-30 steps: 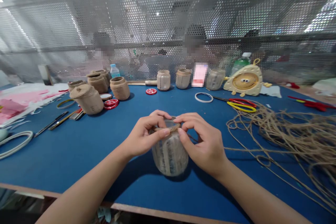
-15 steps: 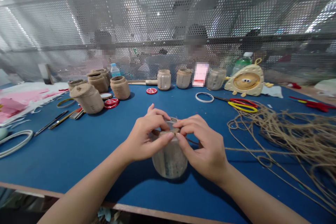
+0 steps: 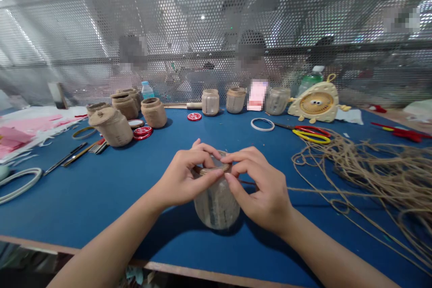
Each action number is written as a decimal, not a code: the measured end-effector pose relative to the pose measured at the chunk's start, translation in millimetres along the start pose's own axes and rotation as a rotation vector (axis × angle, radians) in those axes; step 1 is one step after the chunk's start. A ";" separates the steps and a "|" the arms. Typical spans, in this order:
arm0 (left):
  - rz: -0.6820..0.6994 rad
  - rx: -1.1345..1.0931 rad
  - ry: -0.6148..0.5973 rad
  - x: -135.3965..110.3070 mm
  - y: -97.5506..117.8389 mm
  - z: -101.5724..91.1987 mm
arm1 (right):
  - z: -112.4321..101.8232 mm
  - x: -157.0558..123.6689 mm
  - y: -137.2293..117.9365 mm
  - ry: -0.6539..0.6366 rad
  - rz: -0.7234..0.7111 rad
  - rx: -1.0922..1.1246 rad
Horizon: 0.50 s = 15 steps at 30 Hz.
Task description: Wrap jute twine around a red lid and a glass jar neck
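head | glass jar point(image 3: 216, 207) upright, twine point(image 3: 212, 169) round rim | left hand point(image 3: 185, 177), right hand point(image 3: 261, 189) pinching twine

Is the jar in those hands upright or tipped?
Upright: the jar sits on the table, left hand and right hand at its rim.

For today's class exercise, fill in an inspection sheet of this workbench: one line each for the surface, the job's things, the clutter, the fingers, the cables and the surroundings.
Surface: blue workbench top with a wooden front edge.
Job's things: upright glass jar, twine at its rim; loose jute twine piled to the right.
Clutter: twine-covered jar, red-handled scissors, red lids.
Fingers: left hand and right hand both grip the jar's rim.
Cables: nothing seen.
Surroundings: perforated metal screen, people seated beyond it.
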<state>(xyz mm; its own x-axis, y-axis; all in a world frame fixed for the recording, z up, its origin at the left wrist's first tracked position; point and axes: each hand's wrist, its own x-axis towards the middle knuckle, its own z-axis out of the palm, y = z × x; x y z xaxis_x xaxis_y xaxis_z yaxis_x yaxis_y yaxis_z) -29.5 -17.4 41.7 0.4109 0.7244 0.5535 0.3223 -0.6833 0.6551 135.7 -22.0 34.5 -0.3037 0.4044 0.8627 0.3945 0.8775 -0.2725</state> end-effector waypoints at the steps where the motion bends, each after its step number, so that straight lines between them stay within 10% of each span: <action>1: -0.005 -0.011 -0.001 0.1 -0.8 -0.2 | -0.3 0.0 0.1 -0.008 0.002 0.002; 15: -0.021 -0.101 0.005 0.6 -6.3 -1.7 | -1.9 0.7 8.8 -0.061 0.012 0.032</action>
<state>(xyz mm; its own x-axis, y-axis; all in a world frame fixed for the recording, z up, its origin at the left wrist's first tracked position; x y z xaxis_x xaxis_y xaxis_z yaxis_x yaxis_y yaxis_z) -32.7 -12.5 38.7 0.4006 0.7390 0.5417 0.2432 -0.6557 0.7148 140.7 -14.5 33.5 -0.3517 0.4286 0.8323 0.3705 0.8802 -0.2966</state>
